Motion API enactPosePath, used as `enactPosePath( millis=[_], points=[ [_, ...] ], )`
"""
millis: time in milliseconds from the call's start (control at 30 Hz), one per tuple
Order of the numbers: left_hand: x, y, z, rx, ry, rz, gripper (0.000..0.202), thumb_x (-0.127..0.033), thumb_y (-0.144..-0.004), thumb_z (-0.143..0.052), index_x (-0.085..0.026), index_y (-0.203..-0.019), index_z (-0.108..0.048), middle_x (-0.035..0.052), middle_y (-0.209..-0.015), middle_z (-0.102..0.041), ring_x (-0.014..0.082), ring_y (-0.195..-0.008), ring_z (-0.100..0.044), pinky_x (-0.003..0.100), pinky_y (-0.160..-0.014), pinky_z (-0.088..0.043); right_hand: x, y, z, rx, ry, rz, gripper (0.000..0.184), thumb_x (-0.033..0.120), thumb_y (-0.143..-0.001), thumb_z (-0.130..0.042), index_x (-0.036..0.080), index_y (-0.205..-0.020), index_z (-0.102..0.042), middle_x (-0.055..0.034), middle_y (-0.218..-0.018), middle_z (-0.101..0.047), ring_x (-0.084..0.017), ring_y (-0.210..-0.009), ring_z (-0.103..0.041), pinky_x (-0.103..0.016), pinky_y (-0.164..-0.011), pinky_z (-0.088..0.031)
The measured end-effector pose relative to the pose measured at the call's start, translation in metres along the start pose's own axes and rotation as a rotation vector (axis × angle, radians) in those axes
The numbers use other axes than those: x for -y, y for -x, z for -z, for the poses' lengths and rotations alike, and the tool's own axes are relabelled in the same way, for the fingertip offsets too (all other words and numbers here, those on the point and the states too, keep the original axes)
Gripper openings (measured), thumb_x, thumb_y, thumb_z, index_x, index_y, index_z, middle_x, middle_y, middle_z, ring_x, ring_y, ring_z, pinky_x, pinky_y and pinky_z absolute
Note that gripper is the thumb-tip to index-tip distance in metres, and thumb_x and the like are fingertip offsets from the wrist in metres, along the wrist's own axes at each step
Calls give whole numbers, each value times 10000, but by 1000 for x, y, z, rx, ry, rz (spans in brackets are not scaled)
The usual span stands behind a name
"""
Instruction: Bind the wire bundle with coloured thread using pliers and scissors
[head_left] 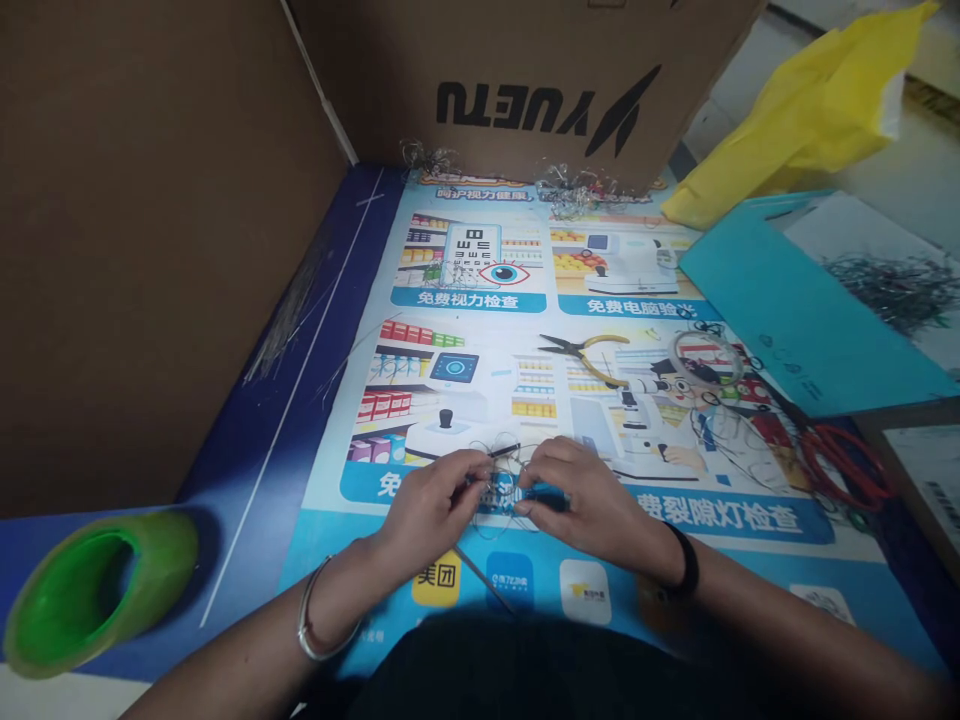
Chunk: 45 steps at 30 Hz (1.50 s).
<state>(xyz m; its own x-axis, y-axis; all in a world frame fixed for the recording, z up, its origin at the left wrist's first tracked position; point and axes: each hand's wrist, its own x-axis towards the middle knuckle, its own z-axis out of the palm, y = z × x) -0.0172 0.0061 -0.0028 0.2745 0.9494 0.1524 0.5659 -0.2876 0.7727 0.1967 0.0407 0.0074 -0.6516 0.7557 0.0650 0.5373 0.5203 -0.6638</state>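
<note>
My left hand (pixel 435 505) and my right hand (pixel 589 495) meet low over the middle of the printed poster (pixel 330 545). Between them is a loose tangle of thin wire loops (pixel 501 482). Fingers and thumb of the left hand are pinched on the wire from one side; those of the right pinch it from the other. A short dark piece (pixel 507 450) lies across the top of the loops, too small to name. Below the left hand, a thin rod (pixel 484 580) slants toward my body. Pliers with yellow handles (pixel 592 352) lie beyond the right hand, jaws parted.
A green tape roll (pixel 176 555) is at left. Cardboard (pixel 150 200) walls the left and back. Straight wires (pixel 289 315) and wire clumps (pixel 574 192) lie about. At right are a clear ring (pixel 681 365), red-handled scissors (pixel 847 470), a turquoise box (pixel 795 320) and yellow bag (pixel 810 110).
</note>
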Motion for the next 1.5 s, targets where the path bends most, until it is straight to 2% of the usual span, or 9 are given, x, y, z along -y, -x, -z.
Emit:
enactPosePath(
  millis=[433, 667, 867, 1000, 1133, 1367, 1500],
  points=[
    [-1, 0, 0, -7, 22, 15, 293, -94, -790, -510, -205, -1060, -543, 21, -838, -681, 142, -702, -631, 266, -620, -528, -1, 1, 2, 2, 0, 18, 47, 231, -794, -604, 190, -811, -619, -32, -797, -580, -180, -804, -532, -321, -730, -399],
    [-2, -2, 9, 45, 76, 41, 351, -37, -755, -448, -202, -1049, -544, 25, -892, -643, 97, -591, -549, 219, -526, -471, 1, -1, 4, 23, -12, 12, 48, 183, -817, -565, 182, -787, -602, -36, -785, -578, -177, -784, -521, -316, -720, -388],
    [5, -23, 20, -56, 21, 50, 131, -151, -834, -497, -192, -912, -594, 37, -872, -605, 132, -705, -561, 262, -626, -474, -2, -2, 5, 59, -36, 18, 66, 166, -831, -546, 185, -789, -593, -30, -786, -576, -168, -778, -509, -314, -724, -377],
    [7, -47, 17, 61, -85, -3, 135, -161, -843, -506, -183, -834, -639, 41, -838, -594, 173, -807, -557, 301, -695, -459, -3, -3, 4, 61, -40, 19, 90, 178, -848, -532, 183, -783, -595, -34, -781, -576, -170, -776, -502, -319, -730, -370],
    [7, -65, 13, 148, -146, -36, 128, -145, -824, -540, -178, -776, -654, 26, -810, -604, 175, -800, -546, 331, -725, -415, -4, -3, 3, 58, -42, 28, 106, 166, -853, -522, 179, -780, -597, -34, -772, -577, -164, -761, -498, -310, -722, -366],
    [2, -72, 12, 233, -143, 0, 107, -139, -792, -559, -185, -733, -635, 13, -873, -633, 185, -883, -551, 375, -784, -337, -4, -1, 1, 49, -31, 22, 128, 156, -855, -517, 178, -770, -610, -37, -765, -573, -165, -757, -492, -307, -715, -361],
    [3, -72, 10, 244, -131, 2, 117, -126, -770, -554, -184, -692, -619, 15, -884, -639, 191, -890, -553, 387, -794, -320, -4, -1, 1, 39, -29, 27, 128, 161, -853, -519, 180, -774, -617, -38, -760, -572, -168, -753, -491, -310, -709, -363]
  ],
)
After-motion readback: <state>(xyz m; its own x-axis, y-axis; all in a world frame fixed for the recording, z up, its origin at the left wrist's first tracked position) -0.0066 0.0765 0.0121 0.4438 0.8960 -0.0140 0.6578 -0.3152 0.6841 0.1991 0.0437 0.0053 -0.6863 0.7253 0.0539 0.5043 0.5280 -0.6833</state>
